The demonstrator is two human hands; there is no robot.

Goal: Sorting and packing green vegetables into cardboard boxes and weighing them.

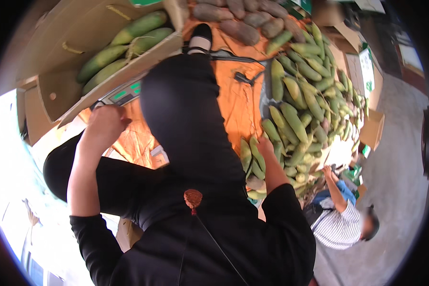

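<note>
At the near edge of a large heap of long green radishes (300, 102), my right hand (267, 147) is closed on a green radish (258, 156). Some of its fingers are hidden from above. Across my lap to the left, my left hand (106, 125) has curled fingers beside the lower side of an open cardboard box (57, 93). Whether anything is in those fingers cannot be made out. Several green radishes (140, 27) lie inside the box. A device with a green-lit display, apparently a scale (124, 94), shows just under the box's side.
Brownish-red root vegetables (240, 32) are piled at the far end of the orange sheet (229, 81). A dark strap-like item (247, 78) lies on that sheet. More cartons (372, 128) stand beyond the heap. Another person in a striped shirt (338, 229) reaches toward the heap at the right.
</note>
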